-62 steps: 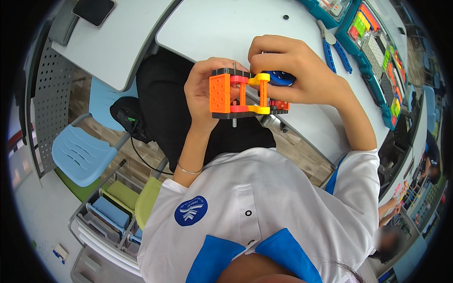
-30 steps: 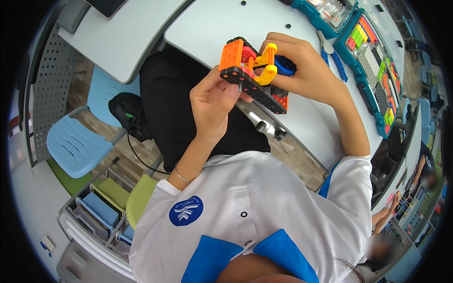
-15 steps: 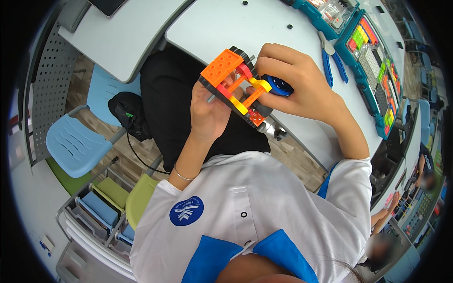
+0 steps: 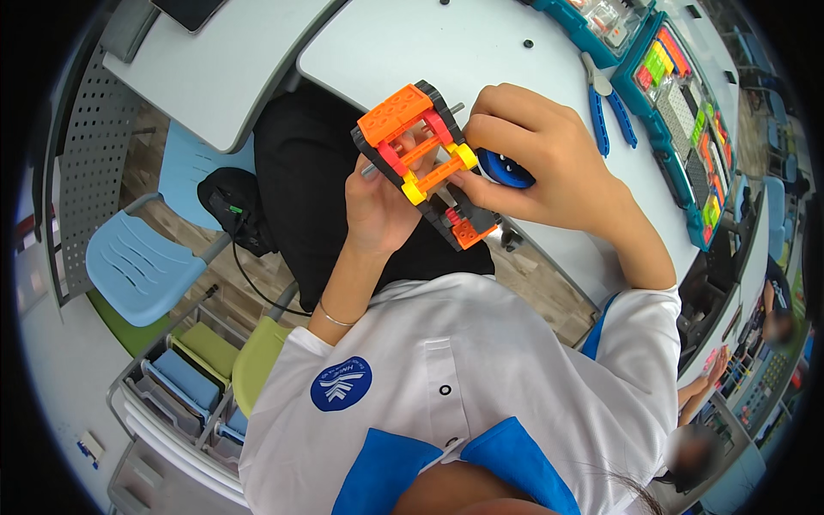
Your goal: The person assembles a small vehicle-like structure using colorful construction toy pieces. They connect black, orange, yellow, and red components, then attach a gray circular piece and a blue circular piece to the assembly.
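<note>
Held up over my lap is a building-brick model (image 4: 396, 116) with an orange block at its far end, black side beams, and red and yellow connectors. Grey axles stick out of its sides. My left hand (image 4: 378, 202) is closed round its left side from below, the fingers partly hidden behind the frame. On the other side my right hand (image 4: 541, 159) pinches the model's right side near a yellow connector. A blue wheel-like piece (image 4: 506, 169) shows under that hand's curled fingers; whether it is joined to the model I cannot tell.
Blue-handled pliers (image 4: 605, 107) lie on the white table (image 4: 403, 51) beside an open teal case (image 4: 639, 77) of sorted bricks. Small black pieces (image 4: 528, 43) rest near the far edge. Light-blue chairs (image 4: 137, 262) and a black bag (image 4: 232, 206) are at left.
The model has tilted, so its orange top and near end show at a different angle, and it has shifted slightly left. Both hands keep their hold.
</note>
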`<state>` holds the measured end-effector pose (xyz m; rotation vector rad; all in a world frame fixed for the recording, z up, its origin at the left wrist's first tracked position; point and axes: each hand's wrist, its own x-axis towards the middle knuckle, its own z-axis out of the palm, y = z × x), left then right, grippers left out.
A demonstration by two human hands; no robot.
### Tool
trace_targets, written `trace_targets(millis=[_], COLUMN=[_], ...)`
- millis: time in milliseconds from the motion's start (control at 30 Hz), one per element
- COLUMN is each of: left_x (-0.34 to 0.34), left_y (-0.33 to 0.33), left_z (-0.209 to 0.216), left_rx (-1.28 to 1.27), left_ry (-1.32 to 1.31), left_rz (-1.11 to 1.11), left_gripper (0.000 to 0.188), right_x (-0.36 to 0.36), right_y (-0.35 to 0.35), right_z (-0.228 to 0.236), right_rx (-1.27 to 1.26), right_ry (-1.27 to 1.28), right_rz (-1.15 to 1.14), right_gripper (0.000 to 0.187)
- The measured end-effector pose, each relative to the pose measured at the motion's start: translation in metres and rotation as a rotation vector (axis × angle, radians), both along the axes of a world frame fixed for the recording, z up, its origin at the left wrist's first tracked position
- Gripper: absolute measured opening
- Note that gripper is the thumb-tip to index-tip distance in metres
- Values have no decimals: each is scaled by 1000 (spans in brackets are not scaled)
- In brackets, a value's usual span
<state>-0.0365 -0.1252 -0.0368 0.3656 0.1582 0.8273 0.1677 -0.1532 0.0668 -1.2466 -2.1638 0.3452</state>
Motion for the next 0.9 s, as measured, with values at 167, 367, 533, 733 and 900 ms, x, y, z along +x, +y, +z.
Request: trace_targets(millis=[167,367,533,733,900], left_x=[3,5,7,8,11], left_y=[0,-3,-1,0,-3], left_z=[0,1,6,44,73], left_rx=[-102,-114,-82,24,174], left_ry=[-264,-241,-237,95,289], left_rz=[-77,-25,-36,114,159], left_gripper=[35,32,37,44,33], right_x=[-5,-7,-6,10,7], right_y=[-6,-7,-7,-6,-16], right_z=[5,6,5,24,43], right_rx=[84,116,56,-152,-2], right_ry=[-72,-87,-98,170,469], right_rz=[-24,-33,-57,-175,32], right_gripper=[26,26,27,45,71])
